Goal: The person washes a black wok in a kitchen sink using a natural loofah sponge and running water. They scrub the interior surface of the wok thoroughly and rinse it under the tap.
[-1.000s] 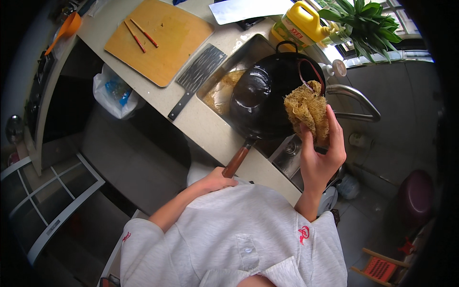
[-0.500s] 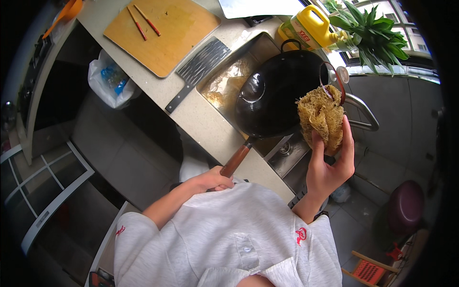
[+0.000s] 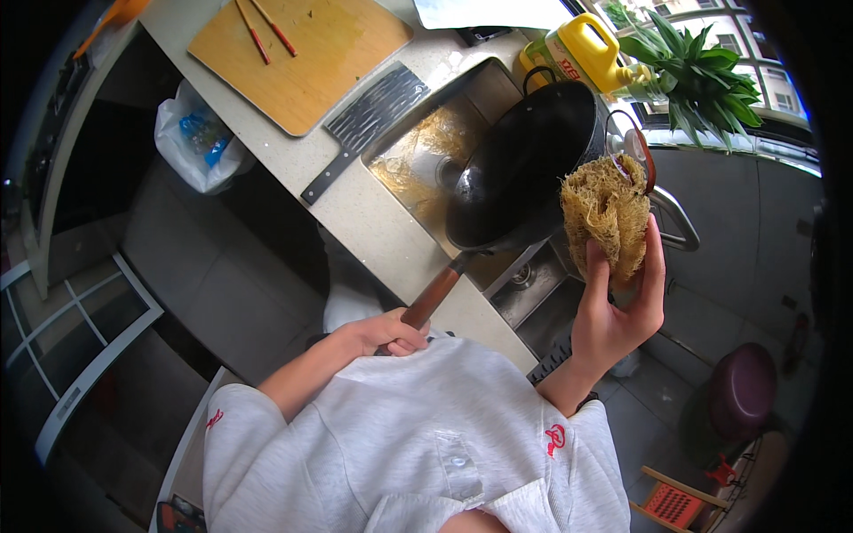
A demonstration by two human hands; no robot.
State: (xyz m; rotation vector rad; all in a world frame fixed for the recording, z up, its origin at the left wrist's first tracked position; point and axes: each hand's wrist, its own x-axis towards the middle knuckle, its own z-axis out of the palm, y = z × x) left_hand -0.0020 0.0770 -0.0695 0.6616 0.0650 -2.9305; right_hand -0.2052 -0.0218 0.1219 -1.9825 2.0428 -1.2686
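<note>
My left hand (image 3: 378, 336) grips the brown wooden handle (image 3: 433, 298) of a black wok (image 3: 526, 167), which is tilted over the steel sink (image 3: 418, 155). My right hand (image 3: 615, 311) holds a tan fibrous loofah scrubber (image 3: 607, 213) upright, raised to the right of the wok and not touching it. The sink bottom carries yellowish water or residue.
A cleaver (image 3: 366, 126) lies on the counter left of the sink, beside a wooden cutting board (image 3: 302, 53) with chopsticks (image 3: 265, 27). A yellow oil jug (image 3: 582, 49) and a green plant (image 3: 697, 75) stand behind the sink. A plastic bag (image 3: 197, 142) hangs below the counter. A faucet (image 3: 675, 218) curves at right.
The wok has tilted up more steeply over the sink. My right hand with the scrubber has drawn away from the wok, to the right and lower.
</note>
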